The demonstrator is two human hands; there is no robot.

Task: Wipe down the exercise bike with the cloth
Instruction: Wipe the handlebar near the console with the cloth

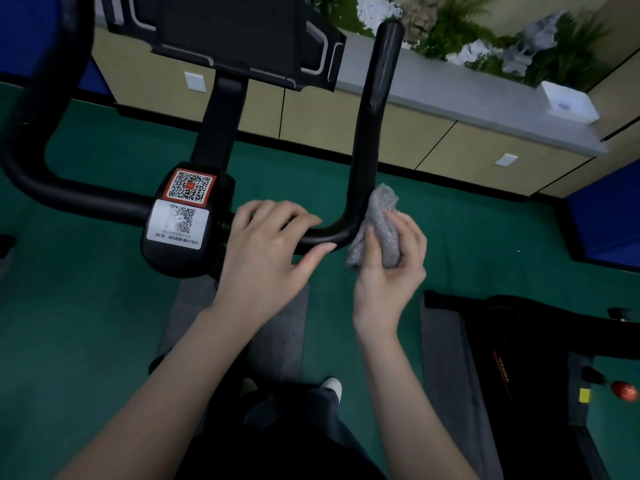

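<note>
A black exercise bike fills the upper left, with its handlebar (pixel 367 133) rising on the right and a centre block (pixel 183 216) carrying two QR stickers. A black console (pixel 235 32) sits at the top. My left hand (pixel 266 247) rests on the horizontal bar just left of the bend, fingers curled over it. My right hand (pixel 388 268) holds a bunched grey cloth (pixel 379 216). The cloth presses against the outer side of the handlebar bend.
Green floor lies all around. A beige cabinet wall with a grey ledge (pixel 450 95) and plants runs behind the bike. A black treadmill (pixel 519 358) stands at the lower right. My legs and shoes (pixel 332 386) are below the handlebar.
</note>
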